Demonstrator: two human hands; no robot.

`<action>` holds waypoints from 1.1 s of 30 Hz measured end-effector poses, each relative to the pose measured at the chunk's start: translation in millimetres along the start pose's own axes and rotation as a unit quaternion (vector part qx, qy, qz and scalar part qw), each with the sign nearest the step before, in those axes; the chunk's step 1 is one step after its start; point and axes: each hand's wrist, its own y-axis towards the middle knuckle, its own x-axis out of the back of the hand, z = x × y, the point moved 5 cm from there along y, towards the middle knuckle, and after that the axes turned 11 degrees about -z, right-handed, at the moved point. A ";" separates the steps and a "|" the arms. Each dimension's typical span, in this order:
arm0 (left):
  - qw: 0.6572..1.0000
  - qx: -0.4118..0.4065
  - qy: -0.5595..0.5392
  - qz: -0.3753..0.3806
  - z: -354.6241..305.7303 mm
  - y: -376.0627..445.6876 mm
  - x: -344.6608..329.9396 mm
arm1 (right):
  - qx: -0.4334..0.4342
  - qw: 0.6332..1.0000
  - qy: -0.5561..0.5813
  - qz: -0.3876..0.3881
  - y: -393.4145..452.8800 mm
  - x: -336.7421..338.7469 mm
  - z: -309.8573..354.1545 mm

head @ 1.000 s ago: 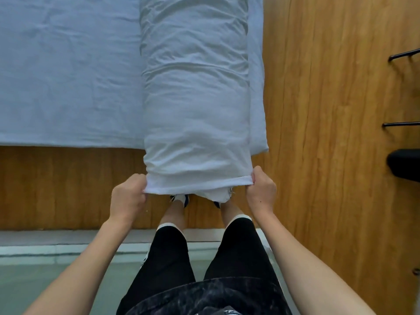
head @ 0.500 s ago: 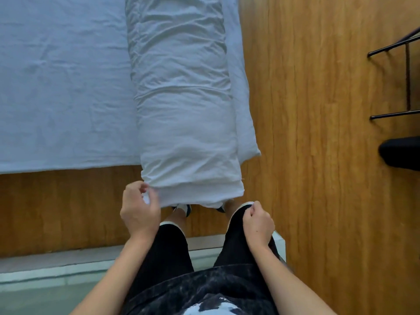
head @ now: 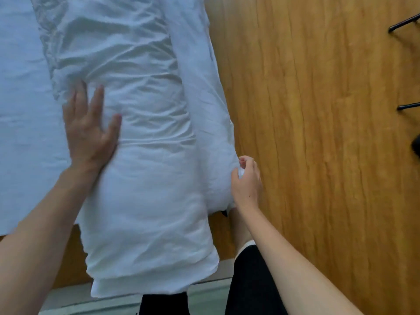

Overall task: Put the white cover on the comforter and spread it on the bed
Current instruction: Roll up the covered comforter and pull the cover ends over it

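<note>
Head view: rolled comforter (head: 141, 155) in white cover (head: 127, 64) runs 12-to-6 along the bed (head: 20, 110) edge, overhanging the floor (head: 318, 133). Left hand (head: 89, 130) lies flat on it, fingers released; right hand (head: 246, 181) pinches cover at 3 o'clock. Looks soft, bulky, floppy, so best gripped at corners.

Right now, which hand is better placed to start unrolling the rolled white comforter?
Right. The right hand already pinches the rolled white comforter at its outer edge fold; the left hand lies flat on top, only pressing.

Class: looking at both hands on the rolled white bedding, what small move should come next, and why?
Probably pull the pinched corner rightward: the right hand pinches the rolled white comforter at its side fold, while the left hand lies flat, pinning it.
</note>
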 end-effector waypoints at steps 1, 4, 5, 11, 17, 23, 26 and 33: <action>1.000 -0.013 0.008 -0.012 -4.6 -6.3 -6.9 | 0.002 1.000 0.006 0.002 11.9 -3.0 -5.4; 0.997 -0.055 0.048 -0.034 -37.8 -21.2 -43.6 | -0.026 0.999 0.021 0.003 49.2 -15.9 -32.2; 0.995 -0.064 0.064 -0.038 -49.7 -21.9 -52.9 | -0.039 0.999 0.028 0.001 58.7 -18.7 -38.6; 0.989 -0.135 0.054 -0.017 -109.7 -17.5 -94.8 | -0.102 0.994 0.035 0.017 120.3 -44.5 -66.8; 0.974 -0.219 0.036 0.037 -122.3 -11.8 -119.3 | -0.200 0.967 0.090 0.131 174.3 -126.4 -63.4; 0.958 -0.270 0.028 0.093 -120.0 -8.5 -136.9 | -0.260 0.936 0.121 0.203 205.7 -185.3 -70.9; 0.959 -0.270 0.024 0.087 -116.6 -8.5 -139.7 | -0.241 0.949 0.144 0.144 210.1 -179.8 -67.0; 0.960 -0.269 0.015 0.079 -116.9 -6.2 -137.9 | -0.080 0.983 0.072 -0.150 177.5 -90.1 -48.5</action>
